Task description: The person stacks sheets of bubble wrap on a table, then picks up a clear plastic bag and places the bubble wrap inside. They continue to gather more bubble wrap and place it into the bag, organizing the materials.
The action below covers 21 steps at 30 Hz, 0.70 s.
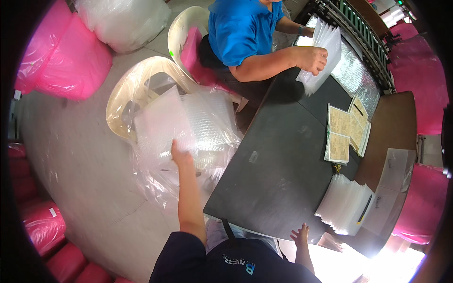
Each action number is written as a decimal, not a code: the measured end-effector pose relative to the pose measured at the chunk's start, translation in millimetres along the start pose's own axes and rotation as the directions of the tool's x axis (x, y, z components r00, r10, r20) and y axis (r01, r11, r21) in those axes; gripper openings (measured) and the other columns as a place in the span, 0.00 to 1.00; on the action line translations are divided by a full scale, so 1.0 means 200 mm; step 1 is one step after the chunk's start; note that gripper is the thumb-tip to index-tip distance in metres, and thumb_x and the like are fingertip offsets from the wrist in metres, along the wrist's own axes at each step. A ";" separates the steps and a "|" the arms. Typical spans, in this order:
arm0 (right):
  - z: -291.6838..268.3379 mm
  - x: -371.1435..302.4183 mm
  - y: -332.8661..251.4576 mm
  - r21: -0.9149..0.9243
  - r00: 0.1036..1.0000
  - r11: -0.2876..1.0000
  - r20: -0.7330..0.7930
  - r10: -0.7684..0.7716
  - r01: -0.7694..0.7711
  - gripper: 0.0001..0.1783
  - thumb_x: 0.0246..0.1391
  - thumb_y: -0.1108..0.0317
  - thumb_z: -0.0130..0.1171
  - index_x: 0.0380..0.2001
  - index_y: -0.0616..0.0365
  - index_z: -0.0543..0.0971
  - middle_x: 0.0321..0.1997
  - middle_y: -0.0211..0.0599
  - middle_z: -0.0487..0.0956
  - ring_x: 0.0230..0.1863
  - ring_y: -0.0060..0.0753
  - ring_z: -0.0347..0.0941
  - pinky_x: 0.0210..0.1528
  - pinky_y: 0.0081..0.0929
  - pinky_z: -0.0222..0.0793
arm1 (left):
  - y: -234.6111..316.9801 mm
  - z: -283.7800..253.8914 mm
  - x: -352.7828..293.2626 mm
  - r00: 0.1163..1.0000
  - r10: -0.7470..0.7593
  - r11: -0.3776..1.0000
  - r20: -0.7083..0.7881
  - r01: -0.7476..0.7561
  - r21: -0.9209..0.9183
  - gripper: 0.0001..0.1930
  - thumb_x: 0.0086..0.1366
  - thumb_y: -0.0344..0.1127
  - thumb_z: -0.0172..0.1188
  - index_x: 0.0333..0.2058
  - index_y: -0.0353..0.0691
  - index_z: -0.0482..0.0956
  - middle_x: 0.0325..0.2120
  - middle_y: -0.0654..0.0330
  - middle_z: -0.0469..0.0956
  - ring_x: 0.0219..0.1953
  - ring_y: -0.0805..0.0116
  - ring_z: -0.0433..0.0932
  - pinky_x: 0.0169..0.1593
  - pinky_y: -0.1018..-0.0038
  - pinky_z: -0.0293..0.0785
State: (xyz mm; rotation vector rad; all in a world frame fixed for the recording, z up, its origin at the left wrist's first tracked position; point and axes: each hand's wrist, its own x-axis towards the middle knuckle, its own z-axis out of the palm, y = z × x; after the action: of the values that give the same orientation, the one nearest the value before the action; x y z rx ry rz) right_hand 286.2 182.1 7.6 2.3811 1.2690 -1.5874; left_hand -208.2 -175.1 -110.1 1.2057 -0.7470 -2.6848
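Observation:
My left hand (181,153) reaches to the lower edge of a whitish bubble-wrap sheet (165,120), the thumb up and the other fingers closed at the edge, partly lost against the plastic. The sheet leans on a stack of bubble-wrap sheets (212,115) inside a large clear plastic bag (160,191), which rests on a cream plastic chair (118,106). Beside the near edge of the dark table (278,160), my right hand (300,233) is held open with fingers spread and nothing in it. A stack of bubble-wrap pouches (344,205) with a pen on top lies on the table nearby.
Across the table a co-worker in a blue shirt (243,35) sits holding a bundle of bubble-wrap pouches (321,59). An open notebook (339,132) lies near the brown table partition (394,127). Pink plastic-wrapped bundles (66,52) stand on the floor at left.

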 end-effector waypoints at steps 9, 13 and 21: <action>0.17 0.02 0.03 -0.340 0.876 0.811 0.264 -0.403 0.476 0.33 0.54 0.58 0.53 0.60 0.55 0.55 0.41 0.36 0.74 0.32 0.25 0.71 0.30 0.20 0.66 | 0.46 -0.14 -0.91 0.954 -0.084 0.966 0.288 0.007 0.259 0.21 0.63 0.41 0.49 0.50 0.33 0.65 0.46 0.55 0.71 0.48 0.59 0.69 0.53 0.64 0.64; 0.34 -0.26 -0.26 0.092 0.719 0.780 0.333 -0.610 0.619 0.23 0.56 0.61 0.51 0.50 0.65 0.68 0.37 0.36 0.76 0.32 0.21 0.71 0.31 0.17 0.66 | 0.27 -0.24 -1.26 0.869 -0.349 0.921 0.351 0.250 0.297 0.20 0.63 0.39 0.47 0.50 0.34 0.65 0.45 0.54 0.72 0.47 0.60 0.71 0.52 0.64 0.67; 0.07 -0.17 -0.83 0.113 0.524 0.522 0.018 -0.852 0.845 0.21 0.58 0.57 0.49 0.46 0.62 0.73 0.35 0.35 0.77 0.36 0.25 0.72 0.38 0.20 0.67 | -0.48 -0.64 -1.30 0.672 -0.633 0.595 0.384 0.105 0.797 0.28 0.48 0.27 0.63 0.49 0.34 0.65 0.41 0.55 0.72 0.45 0.62 0.71 0.49 0.65 0.68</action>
State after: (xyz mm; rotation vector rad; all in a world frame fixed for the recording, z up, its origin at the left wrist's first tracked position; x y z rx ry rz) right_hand 166.2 266.2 94.6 1.7042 2.6651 -1.8643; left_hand 70.7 -67.2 -51.9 0.4501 -2.0474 -3.3432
